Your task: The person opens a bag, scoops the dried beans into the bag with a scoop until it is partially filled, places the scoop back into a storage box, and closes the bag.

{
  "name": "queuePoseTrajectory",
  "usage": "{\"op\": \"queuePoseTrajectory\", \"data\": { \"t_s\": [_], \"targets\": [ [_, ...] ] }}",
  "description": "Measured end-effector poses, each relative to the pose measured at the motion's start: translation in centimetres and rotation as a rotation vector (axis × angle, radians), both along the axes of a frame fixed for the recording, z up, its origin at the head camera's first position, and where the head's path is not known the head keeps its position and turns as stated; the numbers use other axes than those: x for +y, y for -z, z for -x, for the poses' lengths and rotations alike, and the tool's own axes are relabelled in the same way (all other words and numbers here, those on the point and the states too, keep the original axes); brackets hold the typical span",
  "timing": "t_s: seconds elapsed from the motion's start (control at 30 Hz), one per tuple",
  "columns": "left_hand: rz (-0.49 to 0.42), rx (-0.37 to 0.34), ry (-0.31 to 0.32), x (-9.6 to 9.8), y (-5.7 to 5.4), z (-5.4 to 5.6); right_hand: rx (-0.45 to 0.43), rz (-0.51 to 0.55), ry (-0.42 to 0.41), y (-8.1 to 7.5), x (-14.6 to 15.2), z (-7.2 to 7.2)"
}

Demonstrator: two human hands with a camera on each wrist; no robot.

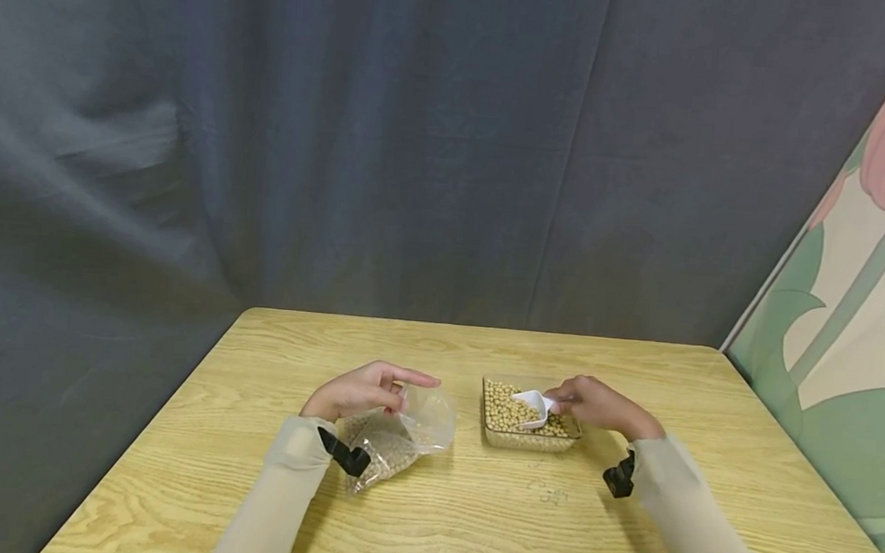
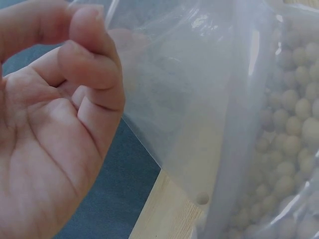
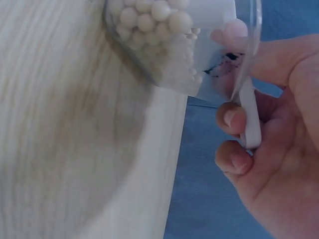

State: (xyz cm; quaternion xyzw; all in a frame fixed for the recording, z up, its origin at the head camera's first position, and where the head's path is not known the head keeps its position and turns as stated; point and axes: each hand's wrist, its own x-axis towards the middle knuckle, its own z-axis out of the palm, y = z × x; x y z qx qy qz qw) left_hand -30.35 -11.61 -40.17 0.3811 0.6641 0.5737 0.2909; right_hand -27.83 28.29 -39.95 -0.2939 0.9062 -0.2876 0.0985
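A clear plastic bag (image 1: 388,451) partly filled with pale round beans lies on the table at the left. My left hand (image 1: 372,388) pinches its loose upper edge between thumb and fingers, holding the film raised; in the left wrist view the beans (image 2: 289,144) show through the plastic. To the right stands a clear rectangular container (image 1: 530,441) holding many yellowish beans (image 1: 505,409). A white scoop (image 1: 533,406) lies over the beans inside it, with some in its bowl. My right hand (image 1: 593,403) grips the scoop's handle (image 3: 250,114), fingers curled round it beside the container's wall.
The wooden table (image 1: 474,529) carries the bag and the container. Behind it hangs a dark curtain (image 1: 419,158). A panel with painted flowers (image 1: 853,331) stands along the right side. Faint marks (image 1: 549,492) show on the tabletop in front of the container.
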Motion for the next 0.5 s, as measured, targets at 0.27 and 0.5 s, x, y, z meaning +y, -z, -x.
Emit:
{"op": "queuePoseTrajectory", "data": {
  "t_s": [0.27, 0.5],
  "targets": [
    [-0.021, -0.011, 0.021, 0.02, 0.05, 0.07, -0.026, 0.045, 0.027, 0.51, 0.22, -0.22],
    [-0.018, -0.013, 0.022, 0.07, 0.10, 0.15, -0.055, 0.091, 0.005, 0.62, 0.68, -0.15]
  ]
}}
